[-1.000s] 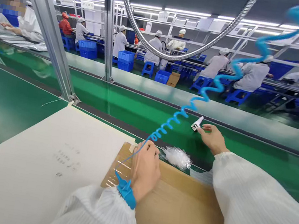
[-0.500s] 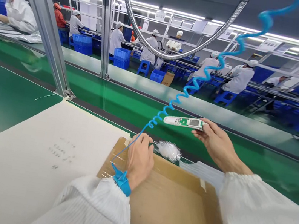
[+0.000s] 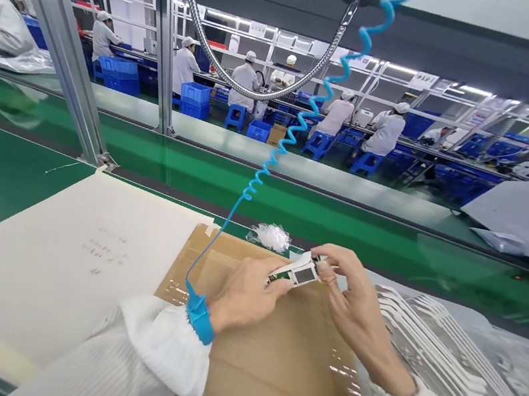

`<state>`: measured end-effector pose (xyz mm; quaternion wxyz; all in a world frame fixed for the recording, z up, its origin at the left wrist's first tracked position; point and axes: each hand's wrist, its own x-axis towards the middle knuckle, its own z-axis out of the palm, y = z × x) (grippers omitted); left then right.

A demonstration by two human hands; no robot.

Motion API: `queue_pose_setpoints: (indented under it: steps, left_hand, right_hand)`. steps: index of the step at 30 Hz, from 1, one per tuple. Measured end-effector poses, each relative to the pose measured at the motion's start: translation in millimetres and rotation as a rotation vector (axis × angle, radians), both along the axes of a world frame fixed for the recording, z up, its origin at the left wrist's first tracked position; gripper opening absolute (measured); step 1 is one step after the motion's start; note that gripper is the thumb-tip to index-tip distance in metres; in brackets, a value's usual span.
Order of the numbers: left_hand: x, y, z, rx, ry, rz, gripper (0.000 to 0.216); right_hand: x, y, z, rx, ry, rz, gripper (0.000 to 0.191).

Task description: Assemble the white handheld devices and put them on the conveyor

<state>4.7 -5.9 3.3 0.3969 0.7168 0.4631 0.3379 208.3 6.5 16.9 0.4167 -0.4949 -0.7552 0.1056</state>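
Note:
Between my hands, over the brown cardboard sheet (image 3: 288, 357), is a slim white handheld device (image 3: 301, 273) with a small grey screen and a green circuit board showing. My left hand (image 3: 251, 290) is closed on its lower left end, thumb and fingers on either side. The fingers of my right hand (image 3: 344, 286) pinch its upper right end near the screen. Around my left wrist sits a blue wrist strap (image 3: 200, 318), its coiled blue cord (image 3: 280, 146) running up and away. A crumpled bunch of clear plastic film (image 3: 271, 236) lies just beyond the device.
White paper (image 3: 66, 259) is taped down on the left. Rows of long white plastic parts (image 3: 432, 348) lie in clear wrapping on the right. A metal post (image 3: 65, 56) rises at the left, and a flexible metal conduit (image 3: 261, 95) hangs ahead. Co-workers sit across the room.
My right hand has brought the device down and toward me. My left hand has left the area beside the plastic film and now grips the device's other end. The view has shifted right.

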Motion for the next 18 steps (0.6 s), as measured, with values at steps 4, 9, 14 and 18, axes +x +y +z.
queue_pose_setpoints:
  steps: [4, 9, 14, 18]
  left_hand:
    - [-4, 0, 2.5, 0.058, 0.119, 0.017, 0.031]
    - [-9, 11, 0.3, 0.053, 0.147, 0.152, 0.027]
    - [-24, 35, -7.8, -0.037, -0.011, 0.562, 0.022]
    - [-30, 43, -12.1, -0.063, -0.084, 0.583, 0.022]
  right_hand:
    - [0, -2, -0.4, 0.283, -0.331, 0.035, 0.008]
    - [-17, -5, 0.0, 0.408, -0.534, -0.040, 0.018]
    - [-35, 24, -4.0, -0.023, -0.276, 0.018, 0.022]
    - [-45, 77, -20.7, -0.227, -0.235, -0.129, 0.017]
